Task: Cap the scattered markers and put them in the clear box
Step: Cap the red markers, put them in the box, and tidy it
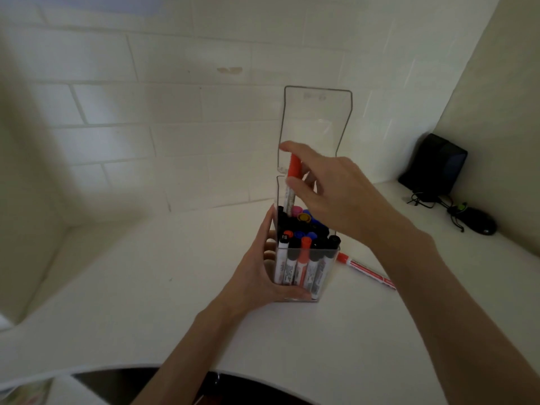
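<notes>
The clear box (324,287) stands upright on the white counter with its hinged lid (315,124) flipped up behind it. Several capped markers stand packed inside it, with black, blue, red, pink and yellow caps. My left hand (260,273) grips the box's left side and front lower edge. My right hand (330,197) is above the box's back left corner and holds a red-capped marker (293,182) upright, its lower end among the others inside. A red marker (365,270) lies flat on the counter just right of the box, partly behind my right forearm.
A black speaker (435,168) with cables sits in the back right corner, and a black mouse (479,222) lies in front of it. White tiled wall runs behind the counter (146,287). A dark rounded edge shows at the bottom.
</notes>
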A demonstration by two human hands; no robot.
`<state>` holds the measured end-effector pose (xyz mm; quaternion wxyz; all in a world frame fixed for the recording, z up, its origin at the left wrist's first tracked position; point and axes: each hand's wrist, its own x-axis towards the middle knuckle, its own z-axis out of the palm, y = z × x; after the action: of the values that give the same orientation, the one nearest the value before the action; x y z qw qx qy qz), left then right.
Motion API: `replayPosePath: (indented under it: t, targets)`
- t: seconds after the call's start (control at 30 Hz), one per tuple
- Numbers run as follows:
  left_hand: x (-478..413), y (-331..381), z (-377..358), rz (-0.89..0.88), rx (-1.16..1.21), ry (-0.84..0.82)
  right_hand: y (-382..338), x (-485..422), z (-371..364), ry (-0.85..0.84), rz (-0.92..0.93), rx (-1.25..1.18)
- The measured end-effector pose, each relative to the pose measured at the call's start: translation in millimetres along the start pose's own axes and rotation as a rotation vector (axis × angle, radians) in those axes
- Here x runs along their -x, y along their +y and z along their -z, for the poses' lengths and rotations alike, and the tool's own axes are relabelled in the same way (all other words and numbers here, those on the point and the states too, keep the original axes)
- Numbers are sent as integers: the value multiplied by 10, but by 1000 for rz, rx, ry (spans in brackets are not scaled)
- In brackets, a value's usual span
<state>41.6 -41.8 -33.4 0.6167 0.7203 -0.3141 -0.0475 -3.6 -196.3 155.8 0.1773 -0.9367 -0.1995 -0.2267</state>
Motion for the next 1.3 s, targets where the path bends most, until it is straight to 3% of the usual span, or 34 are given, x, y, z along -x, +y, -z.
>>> replayPosePath:
  t: [0.13, 0.3, 0.43, 0.6, 0.87, 1.07, 1.3]
  targets:
    - [10, -16, 3, -6, -22, 14, 13, -20, -64, 130, 75, 27]
    - [11, 9, -10, -25, -25, 14, -12, -24, -26, 234, 3, -49]
    - [19, 23, -19, -14, -27, 33, 57, 30, -131, 31, -38, 149]
    - [11, 14, -10, -4, -59, 51, 106, 167, -183, 81, 11, 121]
    - [44, 33, -5, -10, -57, 51, -72, 37, -193, 91, -188, 60]
    - [48, 73, 2, -26, -67, 52, -5, 56, -116, -99, -248, 76]
    - [65, 76, 6, -32, -85, 52, 10, 154, -230, -122, -62, 188]
